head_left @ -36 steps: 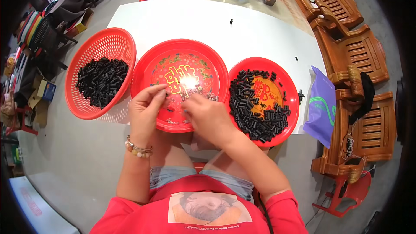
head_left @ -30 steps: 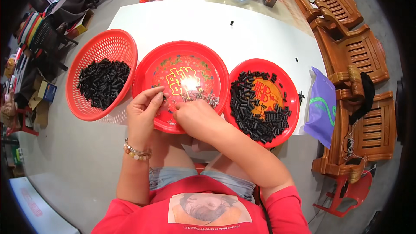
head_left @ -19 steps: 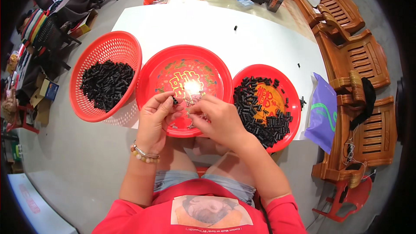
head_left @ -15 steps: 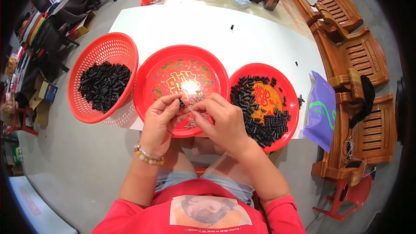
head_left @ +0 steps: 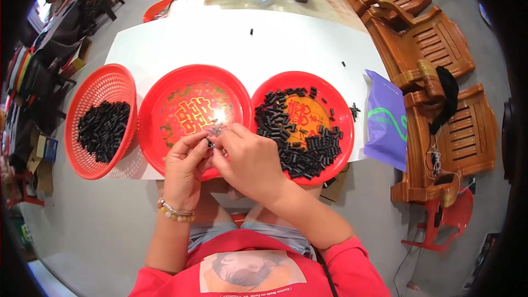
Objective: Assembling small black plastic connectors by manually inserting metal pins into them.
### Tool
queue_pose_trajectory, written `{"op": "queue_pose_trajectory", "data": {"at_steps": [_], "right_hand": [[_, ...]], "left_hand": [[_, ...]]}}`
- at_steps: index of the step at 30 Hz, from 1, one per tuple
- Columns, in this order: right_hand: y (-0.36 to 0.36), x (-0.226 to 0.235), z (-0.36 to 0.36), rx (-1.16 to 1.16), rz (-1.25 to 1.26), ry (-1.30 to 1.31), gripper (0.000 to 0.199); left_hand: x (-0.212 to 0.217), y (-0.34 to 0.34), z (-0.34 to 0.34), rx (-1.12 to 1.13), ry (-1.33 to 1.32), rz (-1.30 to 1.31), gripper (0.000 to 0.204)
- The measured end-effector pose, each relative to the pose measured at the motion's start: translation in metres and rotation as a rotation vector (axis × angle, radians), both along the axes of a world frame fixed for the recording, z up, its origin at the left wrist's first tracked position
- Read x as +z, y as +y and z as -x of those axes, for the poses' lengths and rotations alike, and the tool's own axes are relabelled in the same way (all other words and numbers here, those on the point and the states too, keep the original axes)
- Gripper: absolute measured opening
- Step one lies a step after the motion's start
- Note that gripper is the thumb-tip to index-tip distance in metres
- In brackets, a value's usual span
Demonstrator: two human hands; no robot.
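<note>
My left hand (head_left: 186,169), with a bead bracelet at the wrist, pinches a small black piece (head_left: 210,144) between thumb and fingers. My right hand (head_left: 248,160) is closed right beside it, fingertips meeting at the piece. Whatever those fingertips hold is too small to make out. Both hands are over the near right part of the middle red tray (head_left: 159,85), which has a gold printed pattern. Small silvery metal bits (head_left: 216,130) lie in that tray, partly behind my fingers.
To the left, a red mesh basket (head_left: 127,85) holds many short black tubes (head_left: 104,129). Another red tray (head_left: 346,115) on the right carries more black tubes (head_left: 308,157). Beyond it are a purple bag (head_left: 386,124) and wooden chairs (head_left: 434,55). Single black pieces (head_left: 252,32) lie on the white tabletop (head_left: 209,33).
My view has shifted, so the trays appear farther left. My hands have drawn closer together, and the right fingertips now meet the black piece in my left hand.
</note>
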State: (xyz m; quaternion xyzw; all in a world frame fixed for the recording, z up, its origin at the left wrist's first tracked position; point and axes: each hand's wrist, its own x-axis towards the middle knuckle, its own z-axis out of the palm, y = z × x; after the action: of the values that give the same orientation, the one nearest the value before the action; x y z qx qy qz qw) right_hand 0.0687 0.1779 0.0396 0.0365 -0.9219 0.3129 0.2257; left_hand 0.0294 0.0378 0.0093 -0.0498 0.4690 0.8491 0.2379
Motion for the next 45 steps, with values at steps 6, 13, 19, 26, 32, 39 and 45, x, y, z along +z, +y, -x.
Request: {"op": "queue_pose_trajectory", "data": {"at_steps": [6,13,19,26,32,39,45], "right_hand": [[0.013,-0.001,-0.003,0.042,0.089,-0.046,0.007],[0.018,-0.007,-0.002,0.118,0.21,-0.087,0.008],[0.01,-0.02,0.004,0.153,0.323,-0.142,0.008],[0.006,-0.028,0.005,0.152,0.648,-0.342,0.01],[0.008,-0.033,0.005,0.125,0.858,-0.42,0.012],[0.01,-0.034,0.002,0.099,0.79,-0.41,0.013],[-0.001,-0.015,-0.005,0.134,0.741,-0.314,0.01]], "left_hand": [[0.002,0.004,0.002,-0.066,-0.034,-0.054,0.02],[0.006,-0.003,0.005,0.022,-0.014,0.006,0.02],[0.007,-0.016,0.012,-0.263,0.005,0.159,0.019],[0.005,-0.02,0.015,-0.285,0.213,0.291,0.01],[0.005,-0.024,0.018,-0.286,0.081,0.198,0.008],[0.002,-0.024,0.018,-0.221,0.211,0.373,0.017],[0.005,-0.02,0.015,-0.133,-0.036,-0.035,0.022]]}}
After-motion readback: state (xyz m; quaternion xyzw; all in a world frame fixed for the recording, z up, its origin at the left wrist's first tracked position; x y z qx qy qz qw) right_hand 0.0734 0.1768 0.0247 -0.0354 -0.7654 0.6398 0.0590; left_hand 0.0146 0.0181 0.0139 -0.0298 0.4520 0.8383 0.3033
